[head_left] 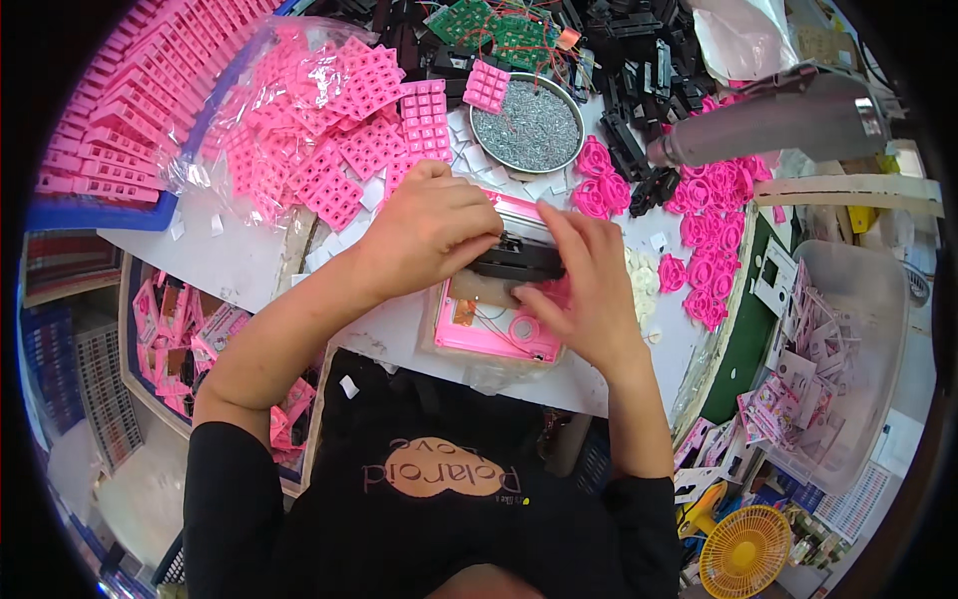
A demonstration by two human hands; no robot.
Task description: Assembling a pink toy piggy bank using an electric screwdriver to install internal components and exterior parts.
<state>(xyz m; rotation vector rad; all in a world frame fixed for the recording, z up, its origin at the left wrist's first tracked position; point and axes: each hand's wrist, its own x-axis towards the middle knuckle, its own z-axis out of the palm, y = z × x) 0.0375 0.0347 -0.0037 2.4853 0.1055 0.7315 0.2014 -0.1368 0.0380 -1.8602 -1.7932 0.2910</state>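
Observation:
A pink plastic casing [484, 344] lies on a small block at the table's near edge, with thin wires and a round opening showing in its near half. Across its far half sits a long black plastic part [519, 262]. My left hand [429, 225] is closed, its fingers pinched at the left end of this part. My right hand [594, 285] curls around the right end, thumb on the near side and fingers on the far side. Both hands hide parts of the casing. What lies right under the fingertips is covered.
Pink keypads [369, 150] lie heaped at the left, beside a blue crate [100, 215] of pink parts. Beyond my hands stands a round bowl of screws [529, 165]. A grey power screwdriver [768, 125] hangs at the right, above pink rings [714, 240]. Black parts fill the back.

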